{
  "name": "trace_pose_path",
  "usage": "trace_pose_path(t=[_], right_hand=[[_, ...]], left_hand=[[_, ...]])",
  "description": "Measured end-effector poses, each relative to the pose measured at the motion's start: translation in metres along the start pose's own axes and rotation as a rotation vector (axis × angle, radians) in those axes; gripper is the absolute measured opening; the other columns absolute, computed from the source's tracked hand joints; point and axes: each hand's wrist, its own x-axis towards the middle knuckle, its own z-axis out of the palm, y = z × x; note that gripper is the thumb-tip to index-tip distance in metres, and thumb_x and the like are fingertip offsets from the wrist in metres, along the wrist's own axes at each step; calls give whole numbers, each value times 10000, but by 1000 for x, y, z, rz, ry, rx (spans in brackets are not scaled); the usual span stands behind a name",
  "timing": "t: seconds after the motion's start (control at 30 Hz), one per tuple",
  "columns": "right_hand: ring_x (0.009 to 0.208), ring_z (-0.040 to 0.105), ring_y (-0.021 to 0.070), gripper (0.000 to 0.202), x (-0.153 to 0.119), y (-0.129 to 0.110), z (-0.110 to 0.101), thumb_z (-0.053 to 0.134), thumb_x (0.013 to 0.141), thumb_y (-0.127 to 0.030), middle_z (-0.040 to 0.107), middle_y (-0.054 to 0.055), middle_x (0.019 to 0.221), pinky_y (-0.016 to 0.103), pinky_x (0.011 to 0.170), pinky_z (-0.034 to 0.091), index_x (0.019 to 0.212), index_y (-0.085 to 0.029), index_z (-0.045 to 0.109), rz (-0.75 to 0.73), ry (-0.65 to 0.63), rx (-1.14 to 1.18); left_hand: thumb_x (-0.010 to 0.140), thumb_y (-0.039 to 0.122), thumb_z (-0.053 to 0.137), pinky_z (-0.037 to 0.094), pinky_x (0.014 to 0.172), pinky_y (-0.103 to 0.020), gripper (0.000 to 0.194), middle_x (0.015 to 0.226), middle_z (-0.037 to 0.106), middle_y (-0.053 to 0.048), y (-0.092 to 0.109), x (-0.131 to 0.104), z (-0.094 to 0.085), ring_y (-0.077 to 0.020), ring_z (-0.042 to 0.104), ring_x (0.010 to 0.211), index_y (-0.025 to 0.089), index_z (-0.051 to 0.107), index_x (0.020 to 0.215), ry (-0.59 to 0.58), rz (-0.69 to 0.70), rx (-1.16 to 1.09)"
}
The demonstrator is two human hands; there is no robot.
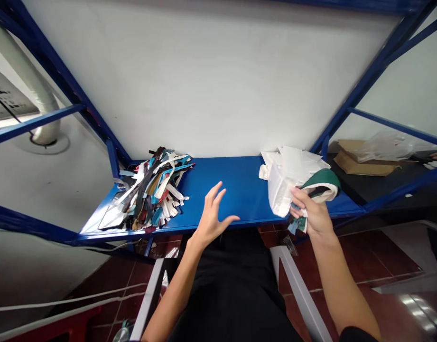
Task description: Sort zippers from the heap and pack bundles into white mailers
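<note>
My left hand (214, 216) hovers over the front edge of the blue shelf (225, 185), thumb and fingers spread, with nothing in it. At the right, my right hand (312, 211) is closed around a folded bundle of fabric strips (323, 178), green and white, whose ends hang below the fingers. A whitish translucent plastic bag (280, 192) touches the fingers of this hand; whether they grip it too I cannot tell. Behind it lie flat white bags or sheets (300, 161). A large heap of mixed-colour strips, perhaps zippers (154, 190), covers the shelf's left end.
Blue metal posts (360, 85) frame the shelf on both sides, with a white wall (211, 80) behind. Grey chair arms (296, 289) flank my lap. An open cardboard box (364, 164) with clear plastic sits on a dark surface at the far right.
</note>
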Motion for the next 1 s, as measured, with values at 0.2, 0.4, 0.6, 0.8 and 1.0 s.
trace_pose_path(t=[0.2, 0.4, 0.6, 0.8, 1.0], right_hand=[[347, 211, 67, 498, -23, 9, 6, 896, 719, -606, 245, -135, 474, 227, 310, 283, 742, -257, 541, 241, -194, 110], [401, 359, 90, 492, -28, 42, -20, 921, 721, -596, 421, -83, 511, 235, 365, 319, 759, -219, 607, 233, 18, -112], [465, 468, 137, 483, -49, 77, -31, 869, 743, -601, 552, 1, 531, 269, 437, 350, 642, -201, 616, 335, -32, -600], [597, 626, 215, 413, -24, 72, -10, 751, 843, -497, 652, 65, 616, 280, 521, 344, 603, -199, 596, 265, -321, -965], [875, 758, 350, 317, 12, 44, 13, 684, 898, -484, 788, 157, 900, 316, 638, 378, 757, -202, 717, 216, -675, -1438]], left_hand=[[941, 544, 764, 61, 1360, -673, 1163, 1778, 259, -225, 56, 53, 11, -431, 191, 1672, 218, -15, 1741, -408, 432, 194], [823, 669, 825, 38, 1329, -734, 1026, 1503, 589, -245, 3, 56, 32, -482, 499, 1477, 158, 404, 1607, -432, 311, 213], [702, 969, 669, 64, 1301, -742, 1254, 1698, 392, -288, -56, 20, 39, -507, 267, 1627, 168, 420, 1635, -600, 144, 151], [995, 745, 523, 64, 1329, -700, 764, 1639, 541, -159, -56, 8, 50, -400, 414, 1582, 287, 517, 1607, -504, 113, 120], [1012, 656, 582, 132, 1327, -685, 600, 1544, 637, -123, -53, 11, 44, -379, 493, 1515, 312, 646, 1499, -473, 71, 99]])
